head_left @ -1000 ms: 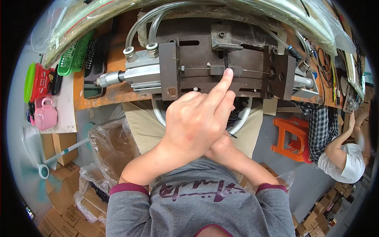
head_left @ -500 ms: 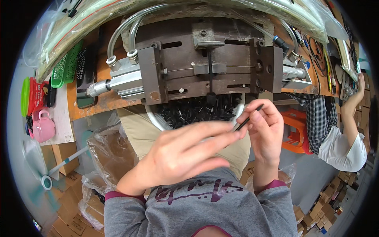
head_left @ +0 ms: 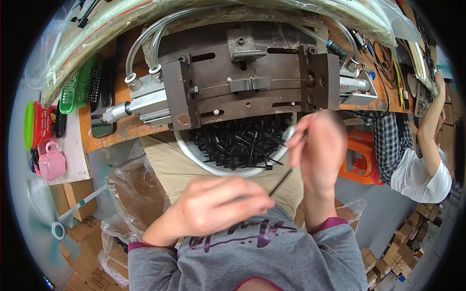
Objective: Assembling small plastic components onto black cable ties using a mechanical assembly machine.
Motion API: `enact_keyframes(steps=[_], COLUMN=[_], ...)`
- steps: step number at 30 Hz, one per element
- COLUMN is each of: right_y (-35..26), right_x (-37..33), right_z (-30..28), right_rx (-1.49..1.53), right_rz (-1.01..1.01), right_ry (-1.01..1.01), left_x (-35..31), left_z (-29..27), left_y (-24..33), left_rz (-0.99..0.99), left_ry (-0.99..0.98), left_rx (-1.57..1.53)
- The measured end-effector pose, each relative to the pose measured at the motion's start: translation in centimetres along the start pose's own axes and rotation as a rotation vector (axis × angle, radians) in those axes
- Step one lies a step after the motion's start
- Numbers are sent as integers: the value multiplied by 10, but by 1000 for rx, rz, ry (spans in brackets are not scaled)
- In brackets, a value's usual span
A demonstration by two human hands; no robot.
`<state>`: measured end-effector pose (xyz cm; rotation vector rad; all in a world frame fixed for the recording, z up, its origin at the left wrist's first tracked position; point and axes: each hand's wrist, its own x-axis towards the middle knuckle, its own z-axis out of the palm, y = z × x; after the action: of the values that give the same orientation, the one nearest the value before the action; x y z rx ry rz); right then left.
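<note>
My left hand (head_left: pixel 225 202), palm down in front of my shirt, pinches the lower end of a thin black rod (head_left: pixel 281 181). The rod slants up to the right, its far end reaching my right hand (head_left: pixel 320 150). That hand is raised and smeared by motion, so whether its fingers grip anything is unclear. Beyond my hands, a white basin (head_left: pixel 190 157) full of black rod-like parts (head_left: pixel 238 143) sits at my lap. Above it stands a brown metal fixture (head_left: pixel 218 104), whose two small middle jaws (head_left: pixel 239 86) have no rod between them.
Air cylinders (head_left: pixel 150 104) with clear hoses flank the fixture. At the left lie a green basket (head_left: pixel 80 89), a phone (head_left: pixel 103 127) and a pink cup (head_left: pixel 51 162). An orange stool (head_left: pixel 361 157) and another person (head_left: pixel 420 177) are at the right. Plastic-wrapped stock lies across the back.
The black rod that stood in the fixture's jaws is gone from there. My left hand has moved down toward me, and the held rod now shows between my hands. The right hand has turned.
</note>
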<state>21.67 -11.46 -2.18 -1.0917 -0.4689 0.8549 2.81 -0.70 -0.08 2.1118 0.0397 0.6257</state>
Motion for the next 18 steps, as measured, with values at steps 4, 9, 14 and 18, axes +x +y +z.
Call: enact_keyframes(steps=[4,9,14,18], right_y=[-3,3,0,1], right_x=[-2,-8,-8,-10], right_z=[5,18,19,19], right_rx=[-86,-13,47,84], right_rz=[14,35,56,69], right_ry=[5,-59,-55,-65], left_x=[-4,6,2,1], left_z=[3,7,7,9], left_y=[-4,-4,-2,-3], left_rz=[-22,85,64,73], left_ry=[95,66,69,84], left_rx=[23,104,90,100])
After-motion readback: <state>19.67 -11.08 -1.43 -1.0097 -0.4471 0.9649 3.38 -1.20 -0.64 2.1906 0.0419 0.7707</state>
